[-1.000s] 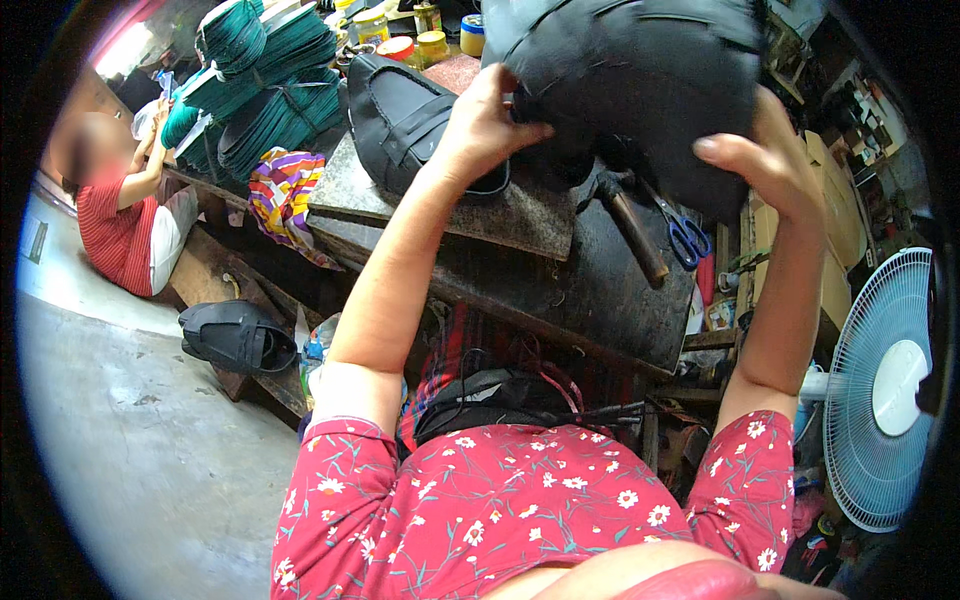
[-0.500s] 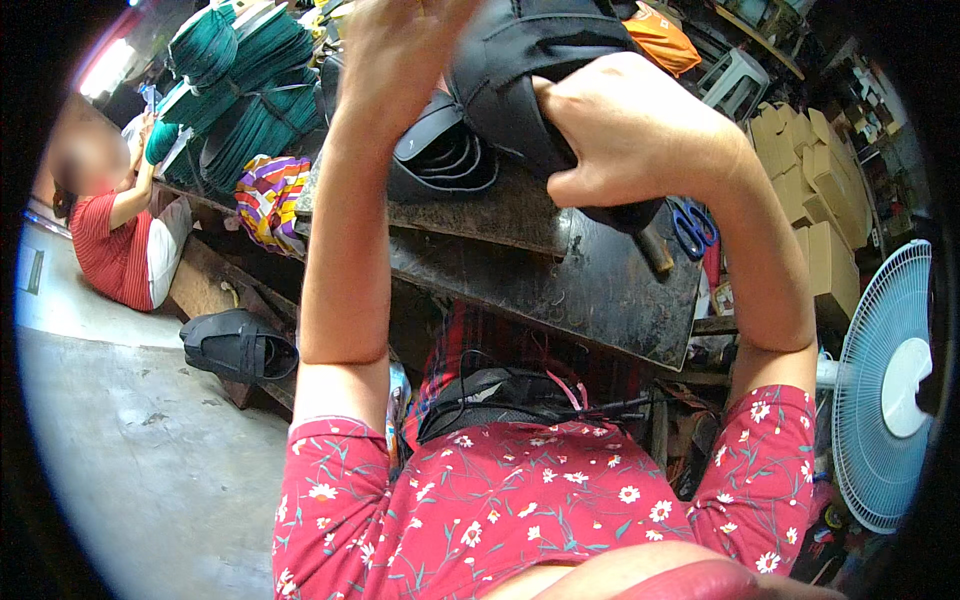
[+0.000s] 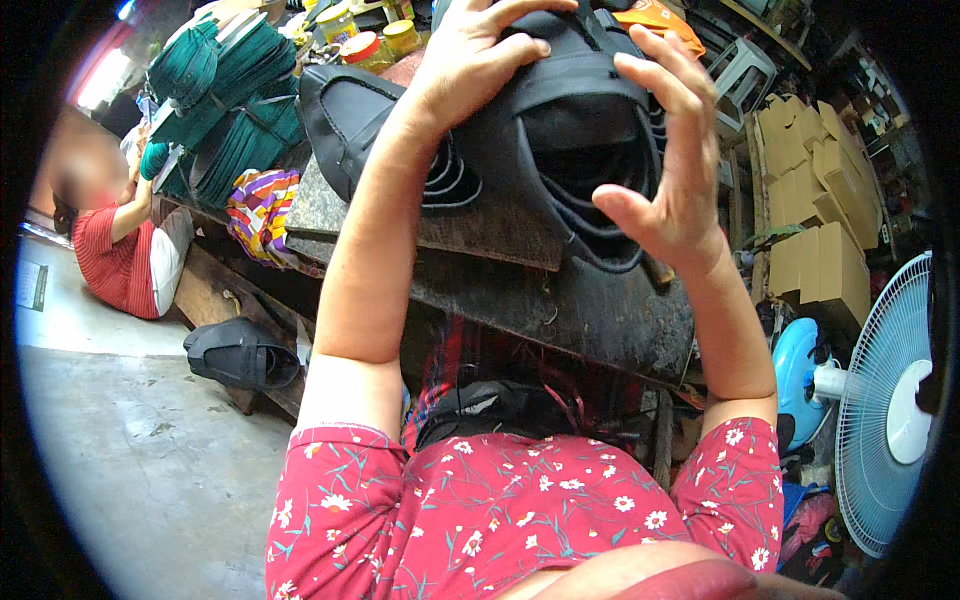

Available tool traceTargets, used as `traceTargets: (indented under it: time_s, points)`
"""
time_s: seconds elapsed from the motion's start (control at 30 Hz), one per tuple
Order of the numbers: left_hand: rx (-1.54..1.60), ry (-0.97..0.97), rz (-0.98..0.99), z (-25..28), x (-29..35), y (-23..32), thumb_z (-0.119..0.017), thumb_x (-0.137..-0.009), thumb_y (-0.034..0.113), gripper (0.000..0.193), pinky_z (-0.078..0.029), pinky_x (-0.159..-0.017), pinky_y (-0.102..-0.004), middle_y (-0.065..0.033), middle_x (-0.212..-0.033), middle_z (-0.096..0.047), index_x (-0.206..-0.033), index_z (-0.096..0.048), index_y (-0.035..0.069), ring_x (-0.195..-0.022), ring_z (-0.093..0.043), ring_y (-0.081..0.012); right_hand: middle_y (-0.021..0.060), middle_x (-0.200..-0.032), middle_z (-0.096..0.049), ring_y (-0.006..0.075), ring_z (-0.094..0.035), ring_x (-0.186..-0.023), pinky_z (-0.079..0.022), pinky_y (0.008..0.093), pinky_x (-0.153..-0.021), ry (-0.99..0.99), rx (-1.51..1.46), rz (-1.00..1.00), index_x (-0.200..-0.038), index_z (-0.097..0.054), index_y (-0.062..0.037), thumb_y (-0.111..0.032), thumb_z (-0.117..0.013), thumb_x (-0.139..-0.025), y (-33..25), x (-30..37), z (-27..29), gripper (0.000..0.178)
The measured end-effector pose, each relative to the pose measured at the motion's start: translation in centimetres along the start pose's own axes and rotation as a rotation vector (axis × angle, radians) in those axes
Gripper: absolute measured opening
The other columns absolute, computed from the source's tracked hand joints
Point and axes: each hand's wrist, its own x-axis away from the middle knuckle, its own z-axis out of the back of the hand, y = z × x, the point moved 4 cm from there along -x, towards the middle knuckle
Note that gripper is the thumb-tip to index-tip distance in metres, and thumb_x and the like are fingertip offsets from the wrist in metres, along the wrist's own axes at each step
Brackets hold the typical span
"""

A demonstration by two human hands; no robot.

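A nested stack of black shoe uppers stands on the dark worktable, its layered openings facing me. My left hand lies over the upper left of this stack, fingers stretched out and thumb apart. On its right side is my right hand, open, with fingers spread and the thumb in front of the layered opening. I cannot tell how firmly either hand touches it. Another black stack of shoe uppers rests to the left, partly hidden behind my left forearm.
Tied teal bundles and lidded jars stand far left, near a colourful patterned cloth. More black uppers sit on a low wooden bench. Cardboard boxes and a fan are at right. A seated person works at left.
My right hand has let go of the black uppers and spread its fingers. My left hand has come down onto the stack, which now shows its layered openings towards me.
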Motion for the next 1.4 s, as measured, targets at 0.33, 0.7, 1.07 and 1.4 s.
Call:
traceTargets:
  time_s: [0.33,0.7,1.07,1.4]
  points:
    - [-0.106,0.071,-0.175,-0.8,0.3,-1.5,-0.066,-0.079,0.026,0.055,-0.022,-0.12,-0.0458,-0.0242,-0.156,-0.032,-0.133,-0.064,0.019,-0.146,-0.026,-0.0388,0.0246,-0.149,-0.042,0.0433,-0.037,-0.141,-0.029,0.0485,-0.117,-0.09,-0.039,-0.23,-0.146,-0.042,-0.0026,-0.048,-0.074,-0.081,0.4,2.0,-2.0,0.086]
    - [0.257,-0.029,-0.037,-0.8,-1.8,-3.7,-0.047,-0.085,0.014,0.057,-0.034,-0.115,-0.0413,-0.0241,-0.159,-0.027,-0.141,-0.056,0.01,-0.136,-0.047,-0.0345,0.0109,-0.104,-0.06,0.029,-0.059,-0.103,-0.046,0.0401,-0.096,-0.34,0.295,0.085,-0.106,-0.065,-0.0076,-0.028,-0.082,-0.067,-4.8,0.6,-1.1,0.048]
    - [0.148,0.235,-0.002,5.0,-5.2,-9.2,-0.052,-0.097,0.019,0.04,-0.034,-0.113,-0.037,-0.0171,-0.138,-0.056,-0.131,-0.059,0.0,-0.132,-0.047,-0.0272,0.0199,-0.147,-0.047,0.0332,-0.038,-0.14,-0.029,0.053,-0.115,-0.861,0.213,-0.123,-0.133,-0.061,-0.0123,-0.037,-0.072,-0.08,1.0,-7.4,-7.6,0.059]
    - [0.234,0.21,0.274,6.2,-2.8,-13.9,-0.058,-0.094,0.015,0.052,-0.036,-0.113,-0.0397,-0.0203,-0.144,-0.047,-0.142,-0.044,0.0,-0.135,-0.044,-0.0297,0.0112,-0.123,-0.065,0.0307,-0.056,-0.123,-0.039,0.0463,-0.107,-0.191,0.035,0.059,-0.11,-0.073,-0.0116,-0.041,-0.07,-0.083,0.3,-7.6,-10.8,0.04]
